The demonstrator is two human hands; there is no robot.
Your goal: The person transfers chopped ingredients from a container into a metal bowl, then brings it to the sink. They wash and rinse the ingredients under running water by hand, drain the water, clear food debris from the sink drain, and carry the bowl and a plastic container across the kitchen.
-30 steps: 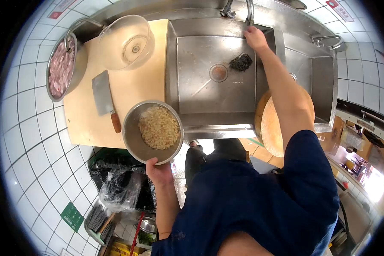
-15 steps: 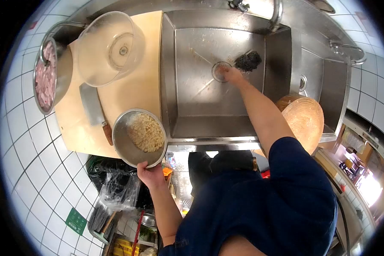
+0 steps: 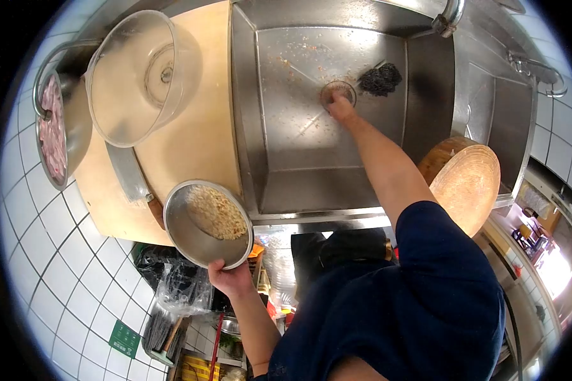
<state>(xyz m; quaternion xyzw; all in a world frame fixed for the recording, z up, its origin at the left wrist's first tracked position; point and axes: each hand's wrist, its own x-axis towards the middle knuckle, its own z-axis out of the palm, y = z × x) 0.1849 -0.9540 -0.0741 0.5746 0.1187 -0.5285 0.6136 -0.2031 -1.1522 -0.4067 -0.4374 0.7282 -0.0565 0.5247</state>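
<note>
My left hand (image 3: 230, 278) grips the near rim of a steel bowl (image 3: 194, 244), thumb on top. Tilted in that bowl, pale yellow chopped bits (image 3: 217, 213), like minced garlic, lie heaped against the far side. The bowl is at the wooden board's front right corner, partly past its edge. Down in the sink (image 3: 318, 152), my right hand (image 3: 340, 106) is at the round drain (image 3: 334, 87), its fingers curled in over the opening. The fingertips are hidden, so what they hold cannot be made out. Right of the drain lies a dark scouring pad (image 3: 380, 79).
On the board (image 3: 203, 140) stand a large clear plastic tub (image 3: 133, 82) and a cleaver (image 3: 127, 173) with a wooden handle. A steel bowl of pink raw meat (image 3: 53, 130) is at far left. A round wooden block (image 3: 467, 184) leans at the sink's right. Food scraps dot the sink floor.
The view has shifted slightly. My right hand has moved left and a little nearer, over the drain opening. My left hand still holds the bowl, now tipped a little more towards me.
</note>
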